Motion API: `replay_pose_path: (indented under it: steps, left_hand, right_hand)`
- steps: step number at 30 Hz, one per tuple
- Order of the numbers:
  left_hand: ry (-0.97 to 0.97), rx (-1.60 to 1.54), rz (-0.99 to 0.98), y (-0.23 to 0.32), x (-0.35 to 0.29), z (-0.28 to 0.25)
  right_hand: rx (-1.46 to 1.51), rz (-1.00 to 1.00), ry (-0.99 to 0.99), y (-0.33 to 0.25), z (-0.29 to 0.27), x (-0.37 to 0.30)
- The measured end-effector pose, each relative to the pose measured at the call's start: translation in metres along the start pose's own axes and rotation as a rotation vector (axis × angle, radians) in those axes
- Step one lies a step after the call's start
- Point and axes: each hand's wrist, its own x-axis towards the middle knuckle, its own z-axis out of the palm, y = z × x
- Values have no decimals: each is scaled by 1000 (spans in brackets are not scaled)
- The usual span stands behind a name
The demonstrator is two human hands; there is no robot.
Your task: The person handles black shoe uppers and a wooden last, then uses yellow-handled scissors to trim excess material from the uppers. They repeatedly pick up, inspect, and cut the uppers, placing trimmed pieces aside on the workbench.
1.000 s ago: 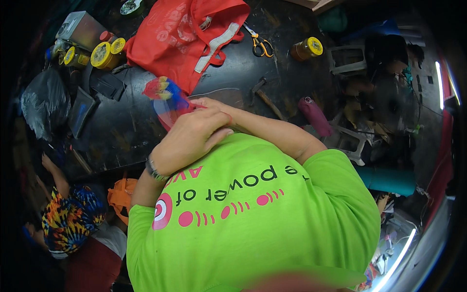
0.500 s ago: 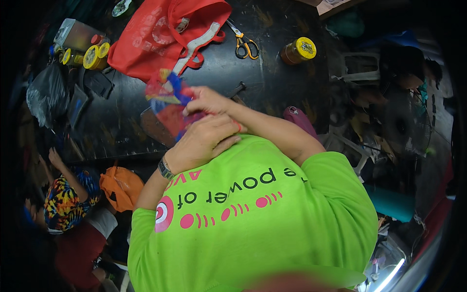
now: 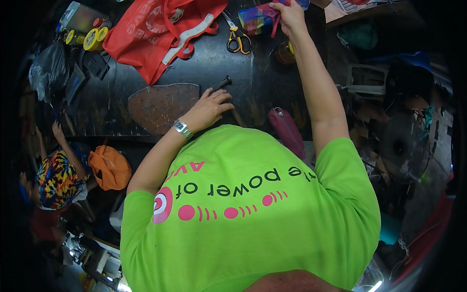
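At the far side of the table my right hand (image 3: 292, 18) is closed on a multicoloured pouch (image 3: 256, 20), blue, red and yellow, with a pink strap hanging from it. My left hand (image 3: 208, 111) lies near the table's front edge, fingers spread and holding nothing. Just beyond its fingertips is a dark metal tool that looks like a hammer (image 3: 223, 82); a wooden handle shows beside the hand. To the left lies a flat brown board (image 3: 163, 108) with a rounded outline. My right forearm partly covers a jar (image 3: 283, 53).
A red cloth bag (image 3: 146, 41) and orange-handled scissors (image 3: 238, 41) lie on the black table (image 3: 116, 114). Yellow-lidded jars (image 3: 92, 40) stand at the left. A maroon pouch (image 3: 287, 127) sits at the front edge. Another person's arm (image 3: 63, 136) shows at the left, near an orange bag (image 3: 111, 168).
My right hand has moved away to the far right with the multicoloured pouch. My left hand has come off it and now rests spread near the hammer-like tool. The brown board is uncovered.
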Motion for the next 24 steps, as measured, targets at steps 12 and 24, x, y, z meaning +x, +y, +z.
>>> replay_pose_path:
  steps: [12, 24]
  left_hand:
    - [66, 194, 95, -99, 28, 20]
    - [355, 26, -171, -119, 12, -19]
  right_hand:
    - [-909, 231, -264, -16, -59, -214]
    - [-1580, 388, -53, 59, -93, -354]
